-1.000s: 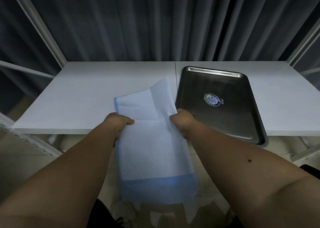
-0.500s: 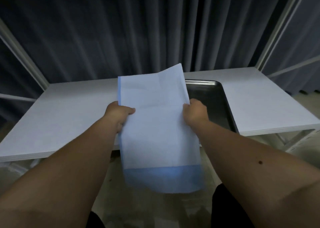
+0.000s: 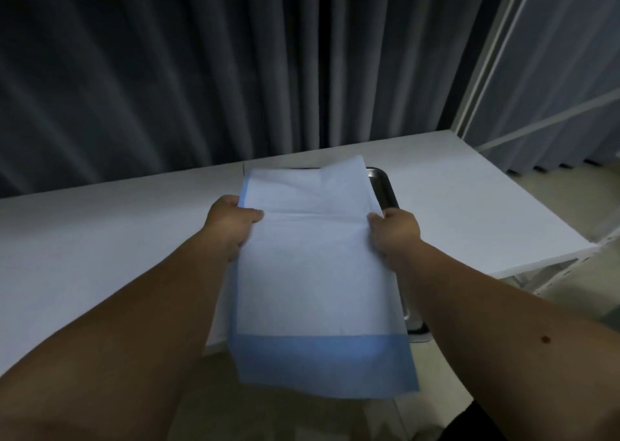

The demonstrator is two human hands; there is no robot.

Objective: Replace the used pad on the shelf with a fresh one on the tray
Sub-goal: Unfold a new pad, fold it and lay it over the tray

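I see a dark pleated curtain that fills the far part of the scene, and at the far right a white frame post stands in front of it. Below the curtain a white shelf runs from left to right, and its right corner ends near the post. On the shelf lies a metal tray, but I can see only a strip of its right rim, because the pad is held over it and hides the rest. The pad is a long white sheet with a blue band at its near end and a thin blue edge on its left side. Its far end lies over the far part of the tray, and the near blue band hangs past the near edge of the shelf. I cannot tell if the pad already touches the tray. My left hand is closed on the left edge of the pad, with the thumb on top. My right hand is closed on the right edge, just beside the tray rim. The two hands are apart, with the pad stretched between them.
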